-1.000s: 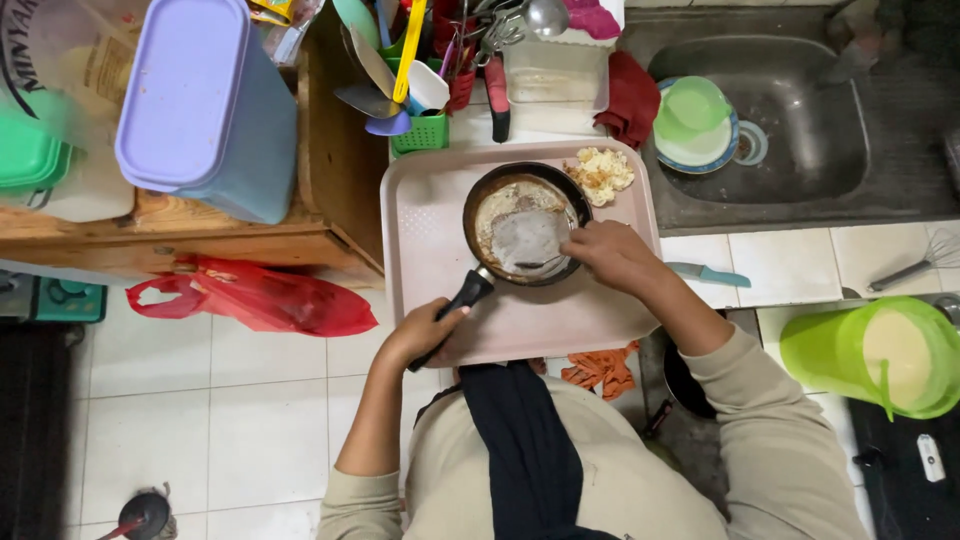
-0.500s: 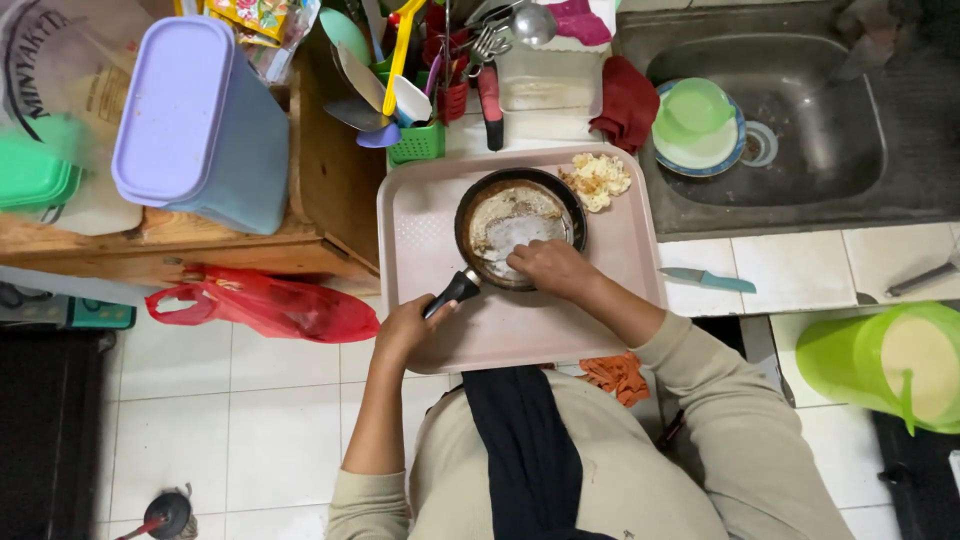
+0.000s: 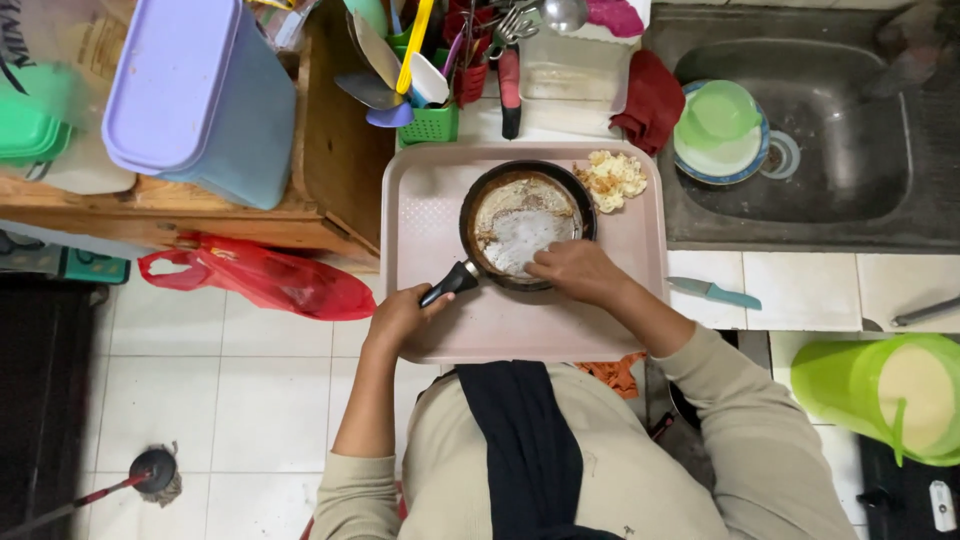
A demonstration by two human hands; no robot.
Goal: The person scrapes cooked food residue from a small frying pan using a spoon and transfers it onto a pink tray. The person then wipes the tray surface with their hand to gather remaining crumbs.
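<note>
Pink tray (image 3: 620,330) under both hands. Pan (image 3: 526,224) on tray, handle axis running down-left into left hand (image 3: 398,318), fingers wrapped round handle. Right hand (image 3: 575,272) on pan's near rim, fingers curled, grip unclear. Scraps (image 3: 612,178) beyond right fingers.

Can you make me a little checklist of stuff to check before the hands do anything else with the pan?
1. Left hand grips the pan's black handle: ok.
2. Right hand rests on the pan rim, fingers reaching inside: ok.
3. Pan sits flat on the pink tray: ok.
4. Tray fully on the counter: not ok, its near edge seems to overhang.
5. Crumbly food pile stays clear of the pan: ok.
6. Pan cool enough to touch: cannot tell.
</note>
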